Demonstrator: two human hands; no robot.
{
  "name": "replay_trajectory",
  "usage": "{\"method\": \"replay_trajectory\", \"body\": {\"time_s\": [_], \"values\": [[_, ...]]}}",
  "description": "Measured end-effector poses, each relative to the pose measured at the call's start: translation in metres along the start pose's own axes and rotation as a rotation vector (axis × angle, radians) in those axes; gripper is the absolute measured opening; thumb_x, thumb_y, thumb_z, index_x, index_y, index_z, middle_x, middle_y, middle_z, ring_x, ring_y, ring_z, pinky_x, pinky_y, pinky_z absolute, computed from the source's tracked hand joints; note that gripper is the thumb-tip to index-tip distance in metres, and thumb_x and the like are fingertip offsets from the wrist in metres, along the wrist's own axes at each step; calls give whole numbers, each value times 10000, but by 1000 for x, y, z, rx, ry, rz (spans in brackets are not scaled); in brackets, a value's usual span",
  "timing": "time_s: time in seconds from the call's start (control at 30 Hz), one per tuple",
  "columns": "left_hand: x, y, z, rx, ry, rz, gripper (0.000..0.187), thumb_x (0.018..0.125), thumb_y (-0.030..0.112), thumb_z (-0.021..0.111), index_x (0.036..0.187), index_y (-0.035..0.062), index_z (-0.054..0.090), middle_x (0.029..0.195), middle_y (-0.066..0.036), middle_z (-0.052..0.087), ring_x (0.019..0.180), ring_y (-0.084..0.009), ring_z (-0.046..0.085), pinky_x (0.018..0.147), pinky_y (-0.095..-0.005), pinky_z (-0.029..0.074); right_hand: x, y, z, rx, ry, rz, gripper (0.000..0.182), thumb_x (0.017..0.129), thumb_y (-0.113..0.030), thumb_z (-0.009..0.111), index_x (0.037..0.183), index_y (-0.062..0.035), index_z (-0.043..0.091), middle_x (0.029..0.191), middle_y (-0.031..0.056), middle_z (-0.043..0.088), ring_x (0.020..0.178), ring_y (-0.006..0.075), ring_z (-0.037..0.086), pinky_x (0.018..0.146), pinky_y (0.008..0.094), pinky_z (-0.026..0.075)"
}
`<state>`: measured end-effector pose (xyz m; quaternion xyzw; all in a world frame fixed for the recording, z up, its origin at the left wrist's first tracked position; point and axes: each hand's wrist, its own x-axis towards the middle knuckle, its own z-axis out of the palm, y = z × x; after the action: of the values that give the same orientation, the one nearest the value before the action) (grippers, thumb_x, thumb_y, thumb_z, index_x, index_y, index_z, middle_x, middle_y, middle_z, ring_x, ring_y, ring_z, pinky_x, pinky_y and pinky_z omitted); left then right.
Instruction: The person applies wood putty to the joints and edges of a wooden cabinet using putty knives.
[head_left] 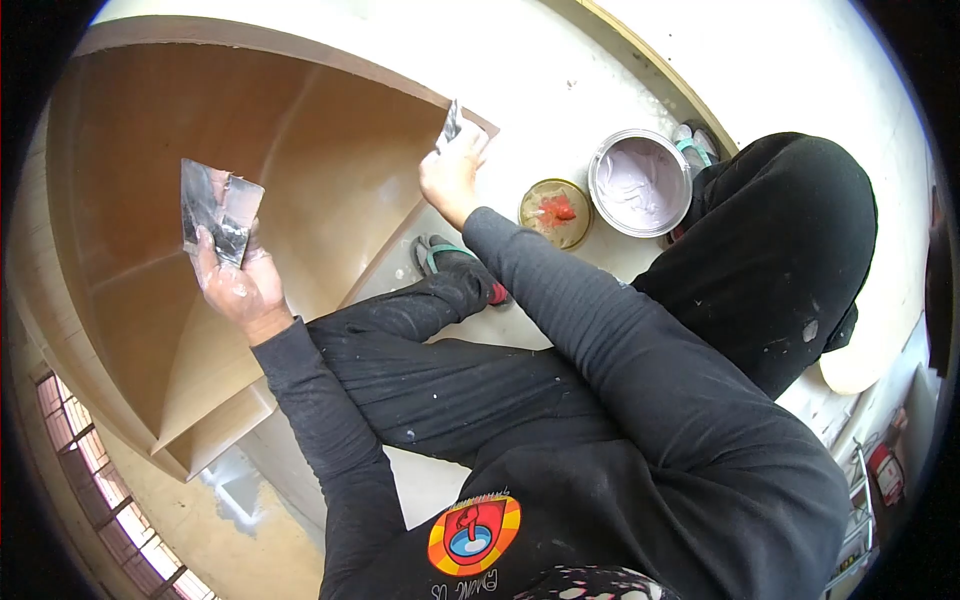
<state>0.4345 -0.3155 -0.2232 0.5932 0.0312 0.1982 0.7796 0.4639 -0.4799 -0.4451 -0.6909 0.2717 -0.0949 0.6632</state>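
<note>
My left hand (242,288) is closed on a flat putty scraper (205,205), held up in front of the brown wooden cabinet (270,120). Pinkish filler and grey smears cover its blade, and the thumb presses on its face. Farther right, my right hand (455,172) grips a second, smaller scraper (451,122) right at the corner of the cabinet's edge. Only part of that blade shows above the fingers. White residue marks the fingers of both hands.
An uncovered can of pale lilac filler (640,185) stands beside my raised knee. Next to it lies a round lid (556,214) with red paste on it. My sandalled foot (440,258) rests by the cabinet, and a barred window (110,490) is at lower left.
</note>
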Motion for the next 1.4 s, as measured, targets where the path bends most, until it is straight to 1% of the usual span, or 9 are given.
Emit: {"method": "replay_trajectory", "body": {"time_s": [0.1, 0.23, 0.37, 0.47, 0.6, 0.8, 1.0, 1.27, 1.4], "values": [[0, -1, -3, 9, -26, 13, 389, 962, 120, 586, 1319, -21, 522, 1291, -149, 613, 1126, -259, 630, 884, -398, 577, 0, -33, 8, 56, 33, -292, 711, 726, 53, 522, 1397, 53, 285, 1353, 304, 300, 1231, 476, 322, 1075, 580, 258], [1, 0, 0, 19, 23, 12, 385, 960, 129, 590, 1311, -20, 529, 1286, -149, 617, 1122, -261, 632, 880, -406, 577, -13, -56, -11, 186, 46, -479, 652, 707, 79, 483, 1349, 59, 374, 1284, 278, 387, 1228, 444, 370, 1089, 524, 288], [0, -4, 0, 33, 16, 22, 388, 963, 135, 592, 1313, -19, 530, 1283, -148, 621, 1126, -259, 633, 877, -406, 576, 10, 40, 14, 263, 141, -7, 563, 745, 58, 441, 1308, 54, 453, 1164, 241, 497, 1085, 363, 496, 1009, 470, 394], [0, -2, -3, -24, -37, -6, 348, 992, 101, 540, 1313, -34, 532, 1292, -172, 632, 1130, -284, 649, 917, -399, 578, 24, 59, -8, 831, -160, 489, 571, 765, 77, 415, 1333, 33, 456, 1125, 167, 543, 1047, 269, 530, 961, 384, 440], [1, -2, -6, -28, -31, -4, 344, 997, 104, 533, 1309, -41, 534, 1287, -172, 634, 1126, -284, 650, 921, -403, 577, 23, 42, 5, 947, -132, 550, 585, 765, 97, 402, 1344, 34, 451, 1163, 165, 534, 1105, 260, 524, 991, 369, 434], [0, -1, -3, -56, -61, -9, 340, 1002, 108, 526, 1304, -48, 538, 1284, -176, 635, 1125, -282, 650, 925, -405, 577, -2, -40, 2, 518, 80, -93, 598, 747, 91, 420, 1341, 35, 457, 1249, 220, 509, 1173, 329, 507, 1054, 391, 391], [3, -4, -8, -27, 21, 14, 388, 963, 128, 593, 1319, -13, 532, 1280, -141, 621, 1112, -258, 638, 885, -405, 579, -19, -42, -1, 403, 79, -237, 645, 717, 95, 446, 1359, 27, 438, 1251, 232, 453, 1205, 375, 435, 1061, 458, 359], [-5, -2, -2, 43, 31, 24, 408, 963, 124, 583, 1340, -11, 508, 1289, -150, 611, 1163, -264, 610, 907, -422, 555, -5, -2, 11, -39, 42, -48, 706, 718, 72, 497, 1404, 32, 335, 1286, 272, 347, 1178, 430, 369, 1039, 555, 282], [-9, -1, 11, 24, -16, 5, 404, 967, 129, 581, 1342, -4, 508, 1301, -149, 604, 1162, -262, 612, 891, -410, 565, -12, -68, 1, 163, 136, -578, 686, 722, 78, 508, 1378, 13, 318, 1323, 280, 344, 1231, 463, 340, 1066, 575, 254]]}}
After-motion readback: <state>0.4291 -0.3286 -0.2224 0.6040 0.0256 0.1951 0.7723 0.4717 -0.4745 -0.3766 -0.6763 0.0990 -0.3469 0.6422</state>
